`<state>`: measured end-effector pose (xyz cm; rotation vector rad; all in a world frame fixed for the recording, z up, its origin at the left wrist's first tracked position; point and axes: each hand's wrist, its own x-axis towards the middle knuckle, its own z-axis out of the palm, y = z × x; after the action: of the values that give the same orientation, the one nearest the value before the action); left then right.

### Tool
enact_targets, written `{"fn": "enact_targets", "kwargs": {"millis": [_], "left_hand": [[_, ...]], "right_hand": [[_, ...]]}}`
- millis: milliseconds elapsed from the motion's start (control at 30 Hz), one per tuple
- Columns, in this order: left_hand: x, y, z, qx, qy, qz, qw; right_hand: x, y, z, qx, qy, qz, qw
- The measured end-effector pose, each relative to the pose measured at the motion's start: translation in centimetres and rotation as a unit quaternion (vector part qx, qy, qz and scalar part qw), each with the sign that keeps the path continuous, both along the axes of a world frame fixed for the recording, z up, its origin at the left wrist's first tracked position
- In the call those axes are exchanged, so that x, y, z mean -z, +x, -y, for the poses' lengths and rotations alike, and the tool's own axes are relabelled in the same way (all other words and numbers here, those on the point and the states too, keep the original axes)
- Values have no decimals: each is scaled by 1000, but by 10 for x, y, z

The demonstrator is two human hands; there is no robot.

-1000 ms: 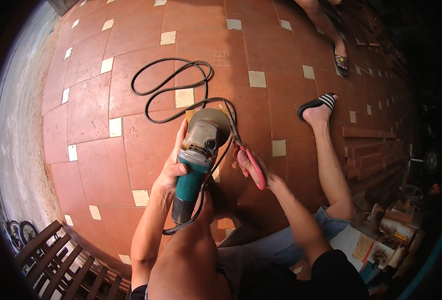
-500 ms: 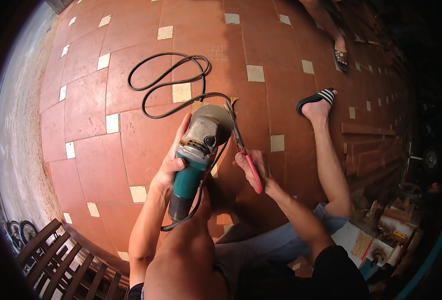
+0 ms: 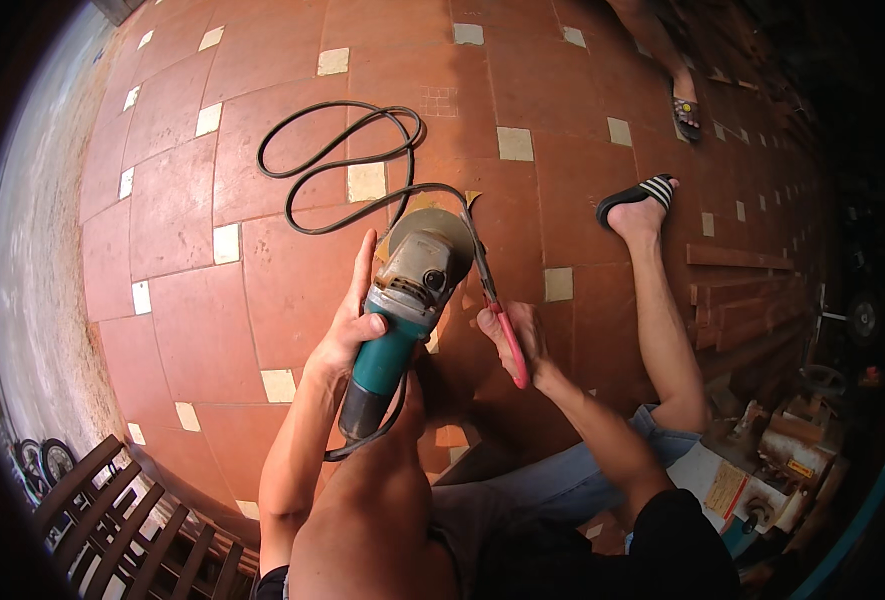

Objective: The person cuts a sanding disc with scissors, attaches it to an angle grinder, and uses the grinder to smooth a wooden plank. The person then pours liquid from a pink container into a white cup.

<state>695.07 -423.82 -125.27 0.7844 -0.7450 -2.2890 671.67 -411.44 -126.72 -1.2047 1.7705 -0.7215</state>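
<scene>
Above the reddish tiled floor [image 3: 197, 335], an angle grinder [image 3: 390, 352] with a teal body lies slanted before the person, its disc [image 3: 412, 232] toward the top of the view. The left hand [image 3: 345, 340] grasps its side, thumb over the body, forefinger stretched up beside the metal head. The right hand [image 3: 522, 335] grips the red handles of the scissors [image 3: 513, 358], whose blades reach up beside the disc. Yellowish sheet material [image 3: 383, 247] shows at the disc's edge; whether the blades touch it cannot be told. A black cord [image 3: 340, 103] loops beyond.
</scene>
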Motion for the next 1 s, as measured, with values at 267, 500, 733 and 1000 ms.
{"fn": "enact_targets", "kwargs": {"millis": [267,500,733,1000], "left_hand": [[5,6,3,59,26,-27,998],[24,12,2,37,15,-1,999],[10,12,1,47,39,-34,998],[8,6,2,79,46,-73,993]], "right_hand": [[3,1,7,6,20,66,998],[11,11,-8,57,19,70,996],[9,-1,-9,113,75,388,912],[-20,-32,10,-68,65,101,990]]}}
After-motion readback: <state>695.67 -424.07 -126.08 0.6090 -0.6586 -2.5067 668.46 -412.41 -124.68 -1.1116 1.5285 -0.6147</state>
